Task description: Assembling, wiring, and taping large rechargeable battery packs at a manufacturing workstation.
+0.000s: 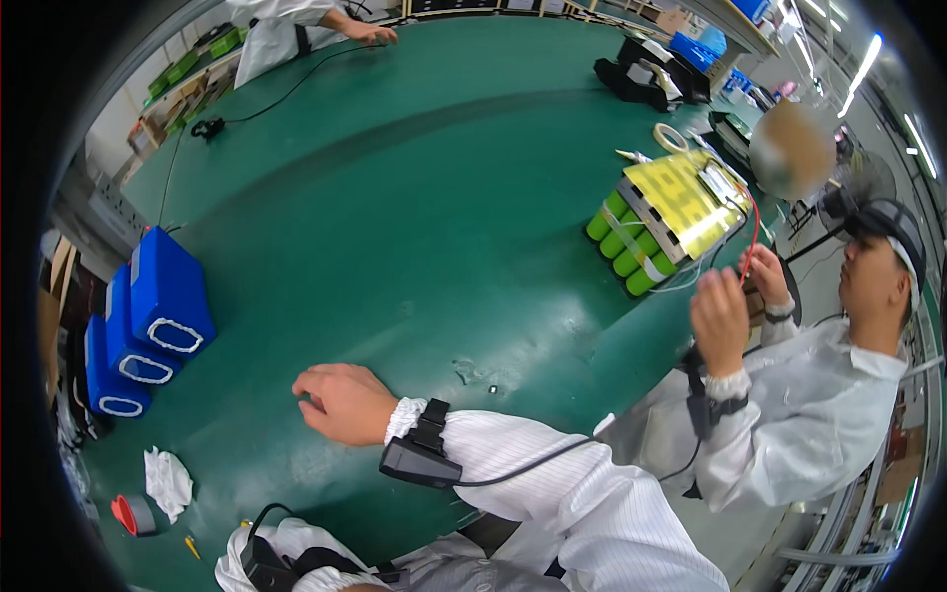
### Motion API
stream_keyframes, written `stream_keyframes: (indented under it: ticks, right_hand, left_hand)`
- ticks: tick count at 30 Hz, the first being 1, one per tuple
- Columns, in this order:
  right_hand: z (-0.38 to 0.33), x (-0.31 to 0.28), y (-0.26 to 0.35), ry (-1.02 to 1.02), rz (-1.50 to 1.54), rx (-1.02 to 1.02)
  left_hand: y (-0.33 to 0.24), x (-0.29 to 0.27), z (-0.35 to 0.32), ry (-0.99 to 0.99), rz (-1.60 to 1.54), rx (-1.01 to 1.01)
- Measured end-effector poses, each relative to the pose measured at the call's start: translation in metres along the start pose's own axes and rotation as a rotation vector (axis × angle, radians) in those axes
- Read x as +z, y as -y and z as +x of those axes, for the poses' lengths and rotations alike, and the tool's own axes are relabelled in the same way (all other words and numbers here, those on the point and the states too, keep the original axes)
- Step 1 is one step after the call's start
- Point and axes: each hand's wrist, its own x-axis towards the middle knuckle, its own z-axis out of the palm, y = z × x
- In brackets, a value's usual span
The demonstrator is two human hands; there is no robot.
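My right hand [347, 404] hangs over the green table [395, 247] with its fingers loosely bent and the thumb apart from them. Nothing shows in its grasp. A black box-shaped device [419, 462] is strapped at that wrist, with a cable running back along the white sleeve. Of my left arm only a white sleeve [296, 541] with a black strapped device shows at the lower edge; the hand itself is out of the picture. Nearest to my right hand, a tiny dark square piece [493, 390] lies on the table.
Three blue blocks [173, 286] stand at left, near a crumpled white cloth [170, 483] and red-grey tape roll [133, 515]. At right, a co-worker [809, 395] handles a red wire by a green-cell battery pack [681, 212]. Another person's hand [370, 33] holds a black cable at the far edge.
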Motion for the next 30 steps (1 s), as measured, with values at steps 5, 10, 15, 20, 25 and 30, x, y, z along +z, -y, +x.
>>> stream_keyframes:
  ticks: [5,10,15,20,25,30]
  right_hand:
    - [0.002,0.010,0.004,-0.010,-0.018,-0.025]
    - [0.001,0.009,-0.006,-0.039,0.015,-0.054]
    - [0.005,0.018,-0.010,-0.094,0.034,-0.147]
    - [0.011,0.012,-0.005,-0.058,0.042,-0.093]
    - [0.007,0.005,-0.001,-0.057,-0.023,-0.092]
    - [0.009,0.010,-0.001,-0.071,0.021,-0.140]
  left_hand:
    - [-0.006,-0.010,0.008,0.260,-0.065,0.150]
    - [-0.062,-0.055,0.016,0.242,0.008,-0.119]
    - [-0.099,-0.094,0.015,0.292,0.077,-0.237]
    - [-0.126,-0.109,0.010,0.209,0.033,-0.283]
    - [-0.135,-0.115,0.015,0.249,-0.026,-0.256]
    - [-0.141,-0.121,0.018,0.279,-0.002,-0.260]
